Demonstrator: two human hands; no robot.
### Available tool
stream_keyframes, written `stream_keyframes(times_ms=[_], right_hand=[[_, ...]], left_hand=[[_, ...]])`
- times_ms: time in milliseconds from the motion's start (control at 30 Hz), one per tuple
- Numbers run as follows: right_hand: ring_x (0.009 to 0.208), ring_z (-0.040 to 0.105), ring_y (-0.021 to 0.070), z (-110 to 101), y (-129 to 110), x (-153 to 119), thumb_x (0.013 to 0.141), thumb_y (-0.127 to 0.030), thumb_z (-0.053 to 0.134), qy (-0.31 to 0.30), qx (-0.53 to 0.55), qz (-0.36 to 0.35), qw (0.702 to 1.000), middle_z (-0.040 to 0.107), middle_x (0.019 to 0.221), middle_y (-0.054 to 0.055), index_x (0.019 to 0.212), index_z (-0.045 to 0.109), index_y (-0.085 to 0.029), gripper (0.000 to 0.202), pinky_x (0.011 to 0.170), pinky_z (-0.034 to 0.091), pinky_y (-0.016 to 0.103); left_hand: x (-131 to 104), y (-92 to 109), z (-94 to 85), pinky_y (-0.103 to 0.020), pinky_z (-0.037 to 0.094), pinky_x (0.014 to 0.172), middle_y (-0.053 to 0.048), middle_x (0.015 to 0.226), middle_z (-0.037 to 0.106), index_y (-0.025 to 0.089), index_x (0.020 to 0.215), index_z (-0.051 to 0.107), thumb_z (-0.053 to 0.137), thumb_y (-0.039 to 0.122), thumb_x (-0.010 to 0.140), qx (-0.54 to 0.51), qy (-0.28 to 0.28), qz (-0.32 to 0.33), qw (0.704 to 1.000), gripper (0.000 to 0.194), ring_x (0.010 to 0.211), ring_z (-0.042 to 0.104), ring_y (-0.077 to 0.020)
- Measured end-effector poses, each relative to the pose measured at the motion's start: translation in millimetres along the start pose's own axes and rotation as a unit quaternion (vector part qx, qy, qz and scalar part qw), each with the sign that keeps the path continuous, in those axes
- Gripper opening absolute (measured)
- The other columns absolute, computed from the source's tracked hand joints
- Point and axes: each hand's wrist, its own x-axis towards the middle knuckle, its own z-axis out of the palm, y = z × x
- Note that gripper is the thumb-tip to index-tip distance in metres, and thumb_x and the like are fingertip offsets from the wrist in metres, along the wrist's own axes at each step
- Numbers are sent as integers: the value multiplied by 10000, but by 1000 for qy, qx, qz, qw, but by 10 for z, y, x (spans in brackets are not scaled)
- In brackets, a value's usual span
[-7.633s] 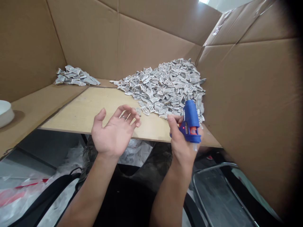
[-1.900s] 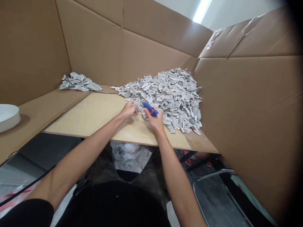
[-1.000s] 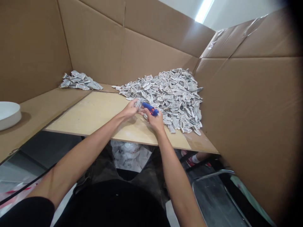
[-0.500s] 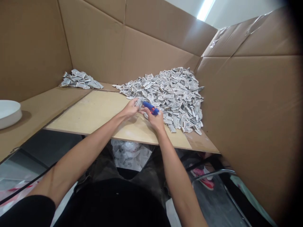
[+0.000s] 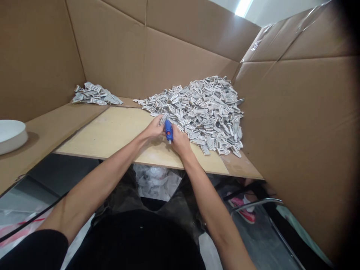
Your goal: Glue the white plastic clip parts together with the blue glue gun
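My left hand (image 5: 155, 127) is closed around a small light-grey slotted piece (image 5: 164, 119), partly hidden by the fingers. In my right hand (image 5: 180, 139) is a blue hand tool (image 5: 168, 130) with a red part and a short pale tip at its near end. The tool's far end is against or very close to the grey piece; contact cannot be made out. Both hands are close together above the pale wooden board (image 5: 112, 129). Just beyond them lies a large heap of similar grey slotted pieces (image 5: 202, 108).
A smaller pile of grey pieces (image 5: 95, 93) lies at the back left. On the left cardboard ledge stands a white round bowl (image 5: 12, 137). Tall cardboard walls (image 5: 180, 52) enclose the back and sides. Below the board's front edge is a whitish plastic bag (image 5: 157, 182).
My right hand has turned the blue tool from slanting rightward to pointing nearly straight toward me, and has shifted slightly left. My left hand still holds the grey piece.
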Motion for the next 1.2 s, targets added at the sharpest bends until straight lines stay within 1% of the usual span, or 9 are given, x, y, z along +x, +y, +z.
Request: stream_keyframes(times_ms=[67, 167, 267, 400, 500, 600, 700, 933, 1200], right_hand=[[879, 717, 309, 3, -23, 19, 1103, -351, 426, 15, -28, 19, 999, 751, 1116, 195, 1348, 573, -145, 352, 777, 459, 354], [881, 699, 290, -8, 14, 21, 1098, -349, 415, 80, 18, 39, 996, 740, 1102, 184, 1321, 589, -133, 356, 777, 460, 349], [880, 656, 259, -23, 88, 4, 1055, -498, 528, 153, 131, 30, 979, 735, 1020, 115, 1177, 653, -188, 357, 803, 464, 331], [750, 590, 211, -6, 191, 16, 939, -756, 602, 207, 314, 91, 922, 658, 790, 34, 900, 659, -224, 536, 725, 473, 309], [671, 575, 196, 27, 256, 44, 850, -856, 629, 189, 389, 127, 893, 624, 701, 21, 812, 646, -220, 637, 646, 474, 305], [635, 577, 183, 35, 269, 49, 819, -899, 624, 150, 407, 113, 894, 617, 650, 28, 708, 615, -219, 689, 631, 476, 305], [620, 583, 174, 11, 235, 31, 841, -911, 586, 124, 411, 89, 899, 605, 614, 30, 655, 591, -221, 715, 638, 473, 302], [602, 561, 156, 11, 199, 18, 802, -926, 613, 98, 433, 92, 891, 608, 628, 13, 715, 606, -220, 712, 607, 457, 286], [581, 529, 157, 43, 228, 27, 791, -938, 609, 93, 418, 102, 898, 574, 598, 1, 719, 591, -230, 712, 571, 434, 287]], left_hand=[[-10, 19, 46, -195, 494, 591, 70, 679, 602, 220, 1011, 510, 774, 103, 861, 6, 27, -22, 999, 325, 584, 602, -113], [-22, 35, 83, -211, 505, 605, 72, 660, 630, 233, 995, 448, 751, 105, 883, 17, 58, -51, 997, 347, 553, 620, -116], [-11, 38, 27, -193, 455, 559, 41, 655, 669, 229, 955, 464, 763, 145, 873, 51, 63, -46, 996, 322, 532, 623, -122], [41, 51, -101, -175, 375, 501, 21, 641, 645, 188, 800, 577, 812, 111, 768, 109, 99, 24, 989, 250, 526, 541, -94], [74, 72, -129, -178, 352, 483, 18, 610, 609, 173, 706, 610, 800, 99, 766, 109, 113, 19, 987, 212, 522, 489, -87], [75, 88, -99, -192, 347, 452, 20, 588, 602, 177, 692, 616, 796, 133, 801, 79, 97, -12, 992, 215, 464, 460, -84], [59, 98, -64, -208, 377, 444, 8, 581, 620, 172, 694, 618, 810, 142, 813, 61, 75, -14, 995, 228, 428, 483, -88], [37, 101, -34, -219, 405, 458, -9, 560, 630, 159, 641, 623, 807, 156, 820, 75, 59, 20, 995, 257, 426, 525, -96], [49, 62, -56, -220, 415, 462, -6, 554, 632, 165, 652, 620, 844, 182, 793, 83, 48, 37, 995, 266, 430, 536, -101]])
